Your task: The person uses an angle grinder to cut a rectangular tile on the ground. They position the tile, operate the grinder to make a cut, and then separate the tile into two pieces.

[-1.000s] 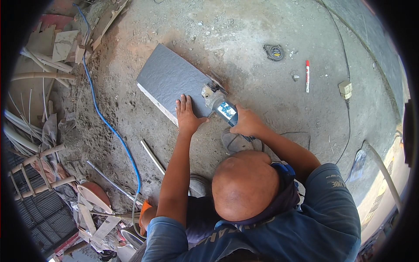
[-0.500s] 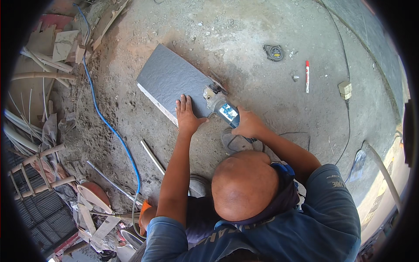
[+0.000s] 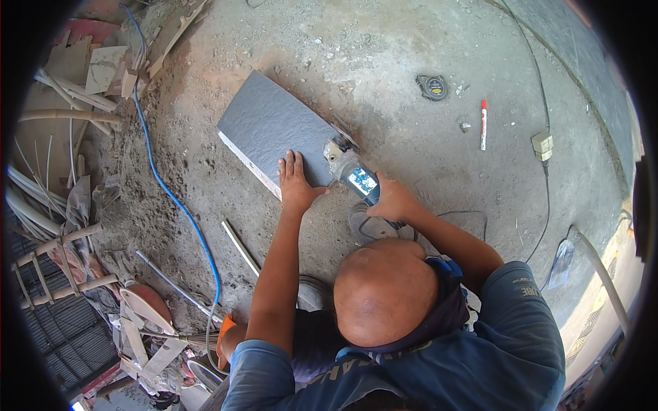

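I see the blue-and-grey angle grinder (image 3: 358,181), grasped in the right hand (image 3: 395,200), has moved slightly rightward at the edge of the dark-grey stone slab (image 3: 275,118); the edge work seems to advance. The left hand (image 3: 295,190) lies flat, unclenched, upon the slab on dusty ground (image 3: 408,147).

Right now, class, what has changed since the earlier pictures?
The right hand has edged the angle grinder slightly right and toward the person, along the edge of the grey slab. Nothing was taken hold of or let go. The left hand stays on the slab; the tape measure and red-and-white marker lie where they were.
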### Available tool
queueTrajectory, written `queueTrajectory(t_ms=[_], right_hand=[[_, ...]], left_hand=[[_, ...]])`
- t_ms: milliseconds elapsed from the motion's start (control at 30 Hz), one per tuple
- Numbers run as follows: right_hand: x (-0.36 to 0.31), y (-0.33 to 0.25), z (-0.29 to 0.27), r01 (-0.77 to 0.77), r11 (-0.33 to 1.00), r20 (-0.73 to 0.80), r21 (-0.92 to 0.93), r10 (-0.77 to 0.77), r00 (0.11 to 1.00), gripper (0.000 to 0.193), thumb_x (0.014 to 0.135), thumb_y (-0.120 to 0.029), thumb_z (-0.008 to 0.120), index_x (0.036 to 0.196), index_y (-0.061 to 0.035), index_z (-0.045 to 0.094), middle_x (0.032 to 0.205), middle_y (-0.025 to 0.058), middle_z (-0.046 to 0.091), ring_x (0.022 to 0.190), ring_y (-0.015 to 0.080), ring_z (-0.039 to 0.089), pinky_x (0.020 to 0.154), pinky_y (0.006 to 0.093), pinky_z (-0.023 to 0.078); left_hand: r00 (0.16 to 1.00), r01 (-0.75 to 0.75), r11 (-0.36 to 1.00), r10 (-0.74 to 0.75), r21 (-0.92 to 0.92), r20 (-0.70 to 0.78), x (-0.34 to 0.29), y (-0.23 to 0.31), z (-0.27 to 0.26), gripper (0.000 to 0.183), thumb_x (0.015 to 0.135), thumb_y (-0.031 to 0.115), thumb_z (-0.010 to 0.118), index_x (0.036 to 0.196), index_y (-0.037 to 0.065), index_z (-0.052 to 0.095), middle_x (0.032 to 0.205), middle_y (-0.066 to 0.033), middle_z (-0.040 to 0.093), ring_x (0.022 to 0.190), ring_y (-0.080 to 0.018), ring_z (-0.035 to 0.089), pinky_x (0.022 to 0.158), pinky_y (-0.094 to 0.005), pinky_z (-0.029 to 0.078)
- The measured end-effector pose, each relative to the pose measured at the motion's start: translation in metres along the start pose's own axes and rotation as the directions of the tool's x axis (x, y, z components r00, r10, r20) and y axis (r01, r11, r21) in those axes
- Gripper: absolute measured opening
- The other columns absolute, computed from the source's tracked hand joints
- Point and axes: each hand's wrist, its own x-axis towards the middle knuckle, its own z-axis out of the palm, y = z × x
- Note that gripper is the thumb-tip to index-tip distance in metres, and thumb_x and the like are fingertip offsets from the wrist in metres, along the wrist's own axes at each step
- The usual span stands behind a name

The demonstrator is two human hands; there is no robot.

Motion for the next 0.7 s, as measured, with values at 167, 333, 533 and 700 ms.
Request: queueTrajectory(t_ms=[167,333,533,700], right_hand=[[0.0002,0.0035,0.0030,0.021,0.999,-0.008,0.025,-0.020,1.000,0.077,0.062,-0.027,0.078,0.125,0.0026,0.045,0.102,0.0297,0.066,0.097,0.0431,0.065,0.085,0.0471,0.052],[-0.0037,0.0021,0.0021,0.003,1.000,-0.017,0.014,-0.002,1.000,0.077,0.062,-0.027,0.079,0.126,0.0023,0.045,0.101,0.0292,0.067,0.097,0.0429,0.066,0.085,0.0472,0.053],[-0.0069,0.0029,0.0010,-0.005,1.000,-0.010,0.012,0.005,1.000,0.078,0.062,-0.027,0.078,0.126,0.0019,0.045,0.102,0.0287,0.067,0.097,0.0429,0.066,0.085,0.0472,0.053],[-0.0079,0.0096,0.0059,0.005,1.000,-0.037,0.011,-0.004,0.999,0.076,0.061,-0.028,0.077,0.125,0.0014,0.046,0.101,0.0289,0.067,0.096,0.0434,0.066,0.084,0.0474,0.053]], left_hand=[[1.000,-0.001,1.000,0.001,0.000,-0.001,0.0001,-0.0016,0.0004,0.127,0.045,0.037,0.095,0.150,0.004,0.031,0.159,-0.0183,0.023,0.146,-0.0409,0.019,0.119,-0.0475,0.023],[1.000,0.003,1.000,-0.003,-0.001,0.009,0.0000,-0.0010,0.0014,0.128,0.046,0.037,0.095,0.150,0.005,0.029,0.159,-0.0182,0.022,0.146,-0.0408,0.019,0.118,-0.0494,0.023],[1.000,-0.006,1.000,0.006,-0.010,-0.003,0.0000,-0.0019,0.0035,0.128,0.045,0.037,0.095,0.150,0.004,0.029,0.159,-0.0183,0.023,0.146,-0.0411,0.019,0.118,-0.0503,0.023],[1.000,-0.009,1.000,0.009,-0.013,0.001,-0.0002,-0.0018,0.0033,0.128,0.045,0.037,0.095,0.150,0.004,0.029,0.159,-0.0183,0.022,0.146,-0.0413,0.018,0.118,-0.0504,0.023]])
